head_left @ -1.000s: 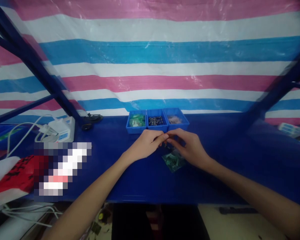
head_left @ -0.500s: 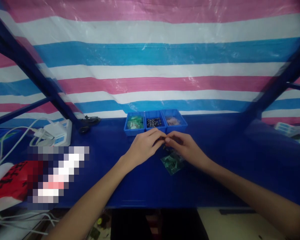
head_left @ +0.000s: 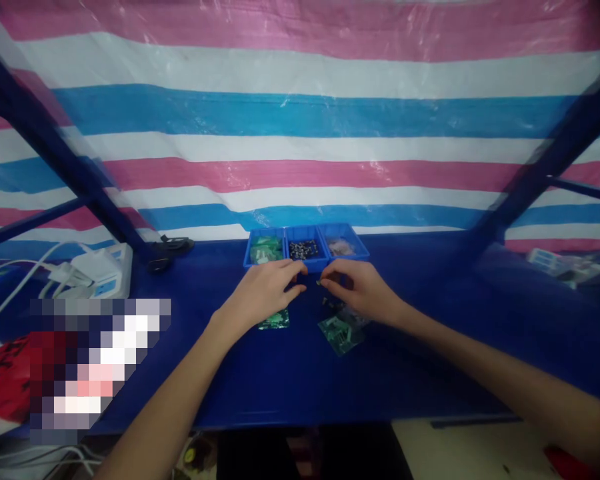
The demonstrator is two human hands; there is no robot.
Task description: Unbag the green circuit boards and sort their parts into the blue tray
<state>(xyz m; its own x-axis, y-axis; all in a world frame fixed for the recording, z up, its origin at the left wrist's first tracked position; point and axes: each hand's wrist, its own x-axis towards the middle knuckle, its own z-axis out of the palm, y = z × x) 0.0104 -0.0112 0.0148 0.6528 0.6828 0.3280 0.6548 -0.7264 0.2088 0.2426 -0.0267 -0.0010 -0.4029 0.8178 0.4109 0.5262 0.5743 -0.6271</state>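
My left hand (head_left: pixel 266 288) hovers over the table just in front of the blue bins, thumb and fingers apart with nothing visible between them. A green packet (head_left: pixel 275 320) lies partly hidden beneath its wrist side. Opposite, my right hand (head_left: pixel 363 288) pinches a tiny yellowish piece (head_left: pixel 319 283) between thumb and forefinger; its exact kind is too small to make out. Below that hand, a clear bag with green contents (head_left: pixel 341 333) lies on the table, and a few small dark parts (head_left: pixel 329 303) are scattered just behind it.
Three joined blue bins hold green packets (head_left: pixel 267 248), small black-and-silver parts (head_left: pixel 304 249) and pale pinkish pieces (head_left: pixel 341 247). A white power strip with cables (head_left: pixel 115 273) and a red bag (head_left: pixel 5 373) are at left. Blue frame posts (head_left: pixel 65 153) flank the table (head_left: pixel 260 380).
My hands have separated from fingertip contact: the left moved left and opened, while the right keeps its pinch. The green packet under my left hand has come into view.
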